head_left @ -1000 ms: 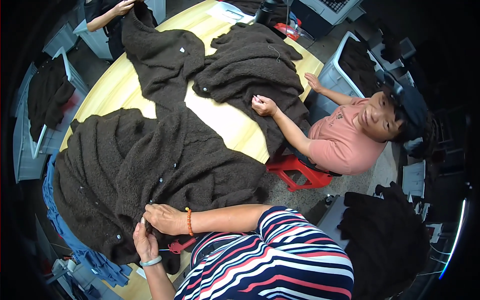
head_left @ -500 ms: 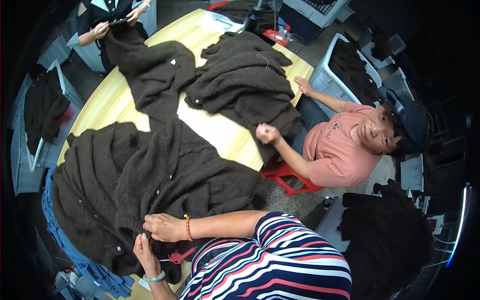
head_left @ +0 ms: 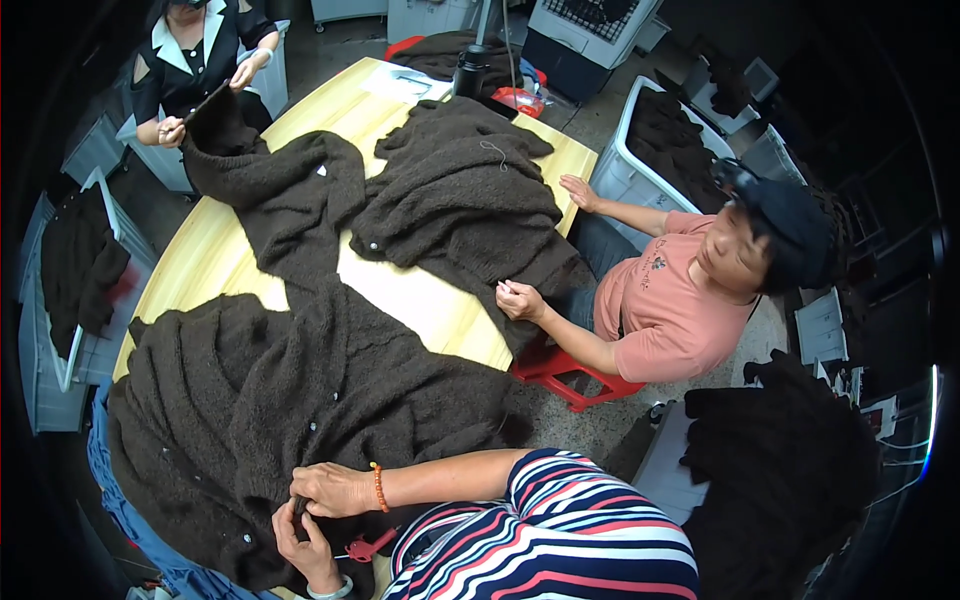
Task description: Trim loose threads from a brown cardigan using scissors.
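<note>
A dark brown, fuzzy garment (head_left: 230,400) lies in heavy, rounded folds at the lower left of the frame, dotted with small, shiny buttons (head_left: 313,427), on a pale wood-grained bench (head_left: 200,262). Fingers of the left hand (head_left: 308,550) and right hand (head_left: 335,490) meet, apparently pinching a bit of it. The step looks like close handwork; the next move seems to call for steady hold on soft, thick cloth.

curvy pale wood-grain bench (head_left: 415,300), speckly grey floor (head_left: 605,428), bright red plastic stool (head_left: 548,366) by the bench, big whitish plastic tub (head_left: 617,185), boxy white machine (head_left: 578,38) with dark grille, skinny white light strip (head_left: 934,405) far right
</note>
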A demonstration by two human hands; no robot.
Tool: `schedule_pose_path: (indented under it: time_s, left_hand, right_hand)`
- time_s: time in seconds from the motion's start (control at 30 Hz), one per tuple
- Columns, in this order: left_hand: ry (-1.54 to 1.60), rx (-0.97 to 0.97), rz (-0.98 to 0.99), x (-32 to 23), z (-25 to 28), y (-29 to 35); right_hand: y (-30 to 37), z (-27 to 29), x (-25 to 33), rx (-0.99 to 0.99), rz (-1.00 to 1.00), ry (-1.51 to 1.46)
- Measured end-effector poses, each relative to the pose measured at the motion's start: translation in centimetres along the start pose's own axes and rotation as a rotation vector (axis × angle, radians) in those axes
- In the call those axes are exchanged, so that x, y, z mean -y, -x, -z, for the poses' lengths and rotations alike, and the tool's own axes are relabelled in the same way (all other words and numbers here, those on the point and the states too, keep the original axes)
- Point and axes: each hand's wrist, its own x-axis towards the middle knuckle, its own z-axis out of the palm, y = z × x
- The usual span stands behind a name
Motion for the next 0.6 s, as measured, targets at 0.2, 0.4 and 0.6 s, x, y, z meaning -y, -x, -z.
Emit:
schedule_pose_path:
  time_s: [0.2,0.4,0.6]
  left_hand:
    - [0.109,0.029,0.118,1.5,-0.2,0.4]
    - [0.323,0.035,0.405,2.1,-0.7,0.7]
    - [0.434,0.084,0.487,3.1,-1.8,0.6]
  right_hand:
    - [0.5,0.2,0.1,0.022,0.006,0.027]
    - [0.4,0.2,-0.2,0.08,0.016,0.027]
    - [1.2,0.8,-0.5,0.052,0.013,0.042]
